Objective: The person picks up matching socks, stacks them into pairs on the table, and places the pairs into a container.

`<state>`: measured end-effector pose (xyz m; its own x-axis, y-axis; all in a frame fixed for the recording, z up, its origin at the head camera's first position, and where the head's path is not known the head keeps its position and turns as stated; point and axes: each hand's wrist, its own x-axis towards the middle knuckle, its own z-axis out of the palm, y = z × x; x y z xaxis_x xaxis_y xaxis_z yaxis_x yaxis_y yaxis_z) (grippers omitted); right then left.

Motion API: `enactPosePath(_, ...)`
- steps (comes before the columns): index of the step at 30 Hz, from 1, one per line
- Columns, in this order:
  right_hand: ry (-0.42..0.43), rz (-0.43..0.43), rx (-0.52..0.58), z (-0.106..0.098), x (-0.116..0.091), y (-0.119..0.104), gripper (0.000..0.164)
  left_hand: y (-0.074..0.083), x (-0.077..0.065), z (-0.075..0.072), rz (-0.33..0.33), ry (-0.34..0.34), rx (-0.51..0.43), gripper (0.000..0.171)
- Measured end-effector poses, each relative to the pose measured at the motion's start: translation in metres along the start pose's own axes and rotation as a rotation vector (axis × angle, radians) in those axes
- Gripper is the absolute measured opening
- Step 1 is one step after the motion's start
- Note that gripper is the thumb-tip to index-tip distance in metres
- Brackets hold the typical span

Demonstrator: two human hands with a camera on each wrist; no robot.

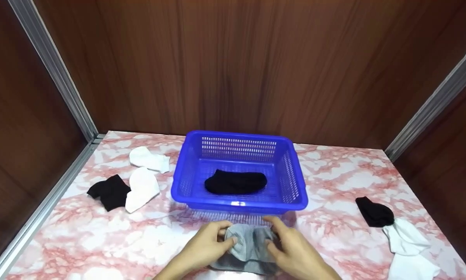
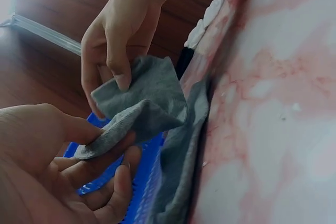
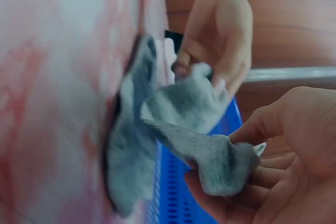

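A grey sock (image 1: 252,240) is stretched between both hands in front of the basket, raised a little off the table. My left hand (image 1: 206,244) pinches one end between thumb and fingers. At the other end, my right hand (image 1: 295,249) pinches the cloth the same way. Under it a second grey sock (image 2: 184,156) lies flat on the table. In the right wrist view the lower grey sock (image 3: 128,140) shows beside the held one. Behind the hands stands a blue plastic basket (image 1: 240,207) with a black sock (image 1: 236,182) lying inside.
To the left lie two white socks (image 1: 142,188) and a black sock (image 1: 110,192). On the right are a black sock (image 1: 375,212) and white socks (image 1: 406,237). Wood-grain panels (image 1: 233,70) with metal edges enclose the marbled table (image 1: 85,233) behind and on both sides.
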<state>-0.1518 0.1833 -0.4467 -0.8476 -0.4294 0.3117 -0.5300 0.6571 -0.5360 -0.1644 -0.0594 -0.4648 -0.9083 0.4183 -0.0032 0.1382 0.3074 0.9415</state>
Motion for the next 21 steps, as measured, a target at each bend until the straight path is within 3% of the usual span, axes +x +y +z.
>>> enactPosePath(5, 0.004, 0.083, 0.041, -0.013, 0.004, 0.006, 0.048, 0.004, -0.004, -0.016, -0.028, -0.067, 0.082, 0.021)
enactPosePath(9, -0.064, 0.154, 0.076, -0.015, 0.005, 0.012, 0.048, 0.002, -0.007, -0.03, -0.044, -0.123, 0.217, 0.013)
enactPosePath(13, -0.131, 0.169, 0.088, -0.009, 0.005, 0.019, 0.046, -0.002, -0.01, -0.041, -0.084, -0.158, 0.359, 0.012)
enactPosePath(18, -0.19, 0.206, 0.156, 0.004, 0.006, 0.026, 0.047, -0.004, -0.013, -0.049, -0.163, -0.194, 0.441, 0.036)
enactPosePath(21, -0.206, 0.245, 0.194, 0.011, 0.006, 0.032, 0.051, -0.005, -0.015, -0.049, -0.198, -0.174, 0.53, 0.048)
